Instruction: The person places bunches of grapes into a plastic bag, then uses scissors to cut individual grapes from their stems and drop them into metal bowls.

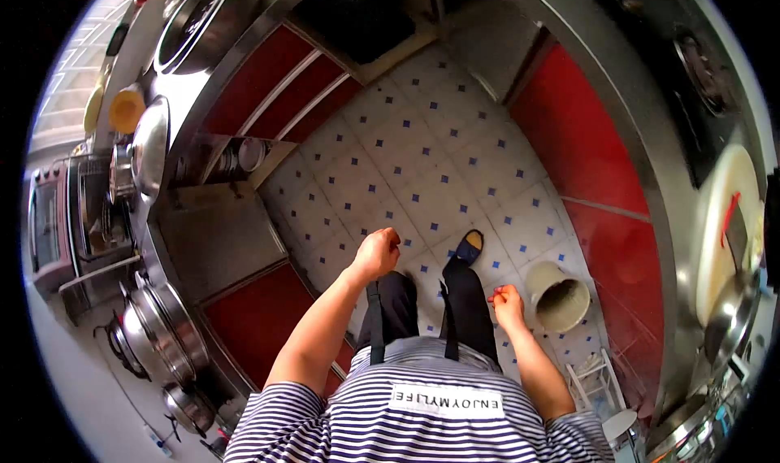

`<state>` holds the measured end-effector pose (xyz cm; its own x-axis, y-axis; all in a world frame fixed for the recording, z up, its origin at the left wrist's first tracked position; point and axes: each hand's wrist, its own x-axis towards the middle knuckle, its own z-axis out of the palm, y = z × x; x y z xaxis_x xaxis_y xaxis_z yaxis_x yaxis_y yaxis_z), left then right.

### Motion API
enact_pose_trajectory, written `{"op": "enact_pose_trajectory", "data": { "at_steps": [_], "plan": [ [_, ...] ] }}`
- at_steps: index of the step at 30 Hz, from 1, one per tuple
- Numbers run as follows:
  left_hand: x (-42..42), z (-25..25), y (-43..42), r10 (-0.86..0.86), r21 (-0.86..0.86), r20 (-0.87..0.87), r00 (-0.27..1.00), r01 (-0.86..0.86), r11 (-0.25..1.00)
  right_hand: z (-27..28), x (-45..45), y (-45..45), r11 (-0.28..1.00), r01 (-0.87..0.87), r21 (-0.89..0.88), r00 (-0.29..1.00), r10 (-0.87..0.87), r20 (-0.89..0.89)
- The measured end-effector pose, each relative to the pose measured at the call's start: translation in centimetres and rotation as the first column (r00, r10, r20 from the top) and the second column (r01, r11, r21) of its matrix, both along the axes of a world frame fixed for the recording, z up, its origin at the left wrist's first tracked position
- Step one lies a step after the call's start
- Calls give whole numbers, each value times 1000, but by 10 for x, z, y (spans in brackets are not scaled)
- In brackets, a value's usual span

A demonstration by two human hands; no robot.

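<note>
My left hand (378, 254) is closed in a loose fist in front of my left thigh, over the tiled floor (390, 162). Nothing shows in it. Lower and to the right, my right hand (509, 307) is held beside my right leg with its fingers pinched together. A small red thing (493, 296) shows at those fingertips, too small to name. Nearest to this hand stands a pale bucket (561, 297) on the floor, its mouth facing up toward me.
Red cabinets (581, 130) under counters line both sides. Several steel pots (162, 329) and a toaster oven (50, 219) are on the left. To the right are a round cutting board (719, 227), a red-handled knife (731, 219) and a wok (731, 313). A white rack (597, 382) stands low right.
</note>
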<state>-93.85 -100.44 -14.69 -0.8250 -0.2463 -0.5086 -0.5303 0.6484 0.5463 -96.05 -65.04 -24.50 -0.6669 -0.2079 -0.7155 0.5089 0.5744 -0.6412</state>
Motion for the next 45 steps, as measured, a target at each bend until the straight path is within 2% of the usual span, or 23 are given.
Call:
{"op": "enact_pose_trajectory", "data": {
  "at_steps": [4, 6, 7, 9, 11, 15, 17, 18, 19, 21, 23, 24, 26, 27, 30, 32, 35, 39, 41, 42, 43, 44, 45],
  "plan": [
    [-64, -95, -77, 24, -84, 94, 995, -16, 996, 6, -17, -62, 968, -204, 148, 949, 233, -214],
    [-98, -149, -119, 19, -158, 157, 987, 6, 987, -9, -20, -86, 968, -191, 164, 946, 226, -233],
    [-123, -177, -141, -25, -111, 341, 940, 67, 992, -18, -21, -101, 948, -191, 253, 945, 248, -215],
    [-146, -259, -185, -164, -229, 282, 945, 232, 945, -42, -20, -124, 923, -173, 343, 907, 285, -309],
    [-173, -351, -233, -102, -214, 270, 958, 163, 963, -60, -17, -148, 931, -80, 357, 924, 204, -324],
    [-249, -446, -318, -154, -258, 359, 921, 256, 932, -92, 27, -179, 917, 70, 393, 980, 11, -201],
    [-269, -493, -353, -252, -371, 253, 934, 334, 867, -91, 18, -216, 860, -54, 507, 974, 157, -162],
    [-280, -513, -366, -293, -410, 221, 930, 361, 837, -93, -12, -229, 849, -190, 492, 955, 43, 294],
    [-292, -524, -372, -364, -491, 210, 907, 420, 763, -99, -20, -240, 834, -207, 511, 931, 7, 365],
    [-310, -550, -383, -438, -568, 208, 875, 473, 674, -111, -14, -251, 811, -202, 549, 937, -3, 349],
    [-326, -576, -392, -489, -733, 304, 818, 529, 428, -132, -9, -264, 799, -187, 572, 952, 5, 305],
    [-335, -578, -397, -488, -734, 309, 816, 531, 424, -144, -8, -269, 796, -182, 577, 958, 12, 286],
    [-352, -578, -401, -73, -501, 25, 997, 75, 862, -167, -12, -282, 789, -178, 588, 963, 18, 268],
    [-350, -590, -403, -75, -500, 28, 997, 79, 862, -177, -14, -287, 790, -174, 588, 967, 23, 255],
    [-346, -626, -409, -209, -804, -86, 974, 56, 592, -209, -17, -301, 796, -158, 585, 977, 42, 207],
    [-348, -624, -426, -177, -616, 78, 981, 187, 765, -218, -15, -298, 797, -156, 584, 982, 60, 181],
    [-323, -596, -404, -349, -639, 201, 916, 392, 662, -203, 1, -274, 772, -153, 617, 986, 76, 148],
    [-240, -570, -329, -219, -471, 17, 976, 201, 859, -162, 40, -235, 642, -216, 735, 976, 129, 173],
    [-195, -530, -281, -214, -219, 169, 962, 248, 944, -152, 54, -229, 560, -302, 771, 951, 228, 207],
    [-173, -510, -257, -212, -95, 251, 945, 242, 966, -166, 95, -210, 737, -41, 675, 884, 342, -320],
    [-143, -500, -223, 78, 147, 167, 983, -104, 984, -148, 64, -219, 819, -83, 568, 960, 219, -176],
    [-187, -377, -179, 12, 298, 433, 901, -156, 942, -139, 60, -226, 840, 47, 541, 958, 116, -263],
    [-167, -347, -151, 45, 402, 351, 935, -193, 895, -130, 55, -232, 850, 175, 497, 935, 14, -353]
  ]
}}
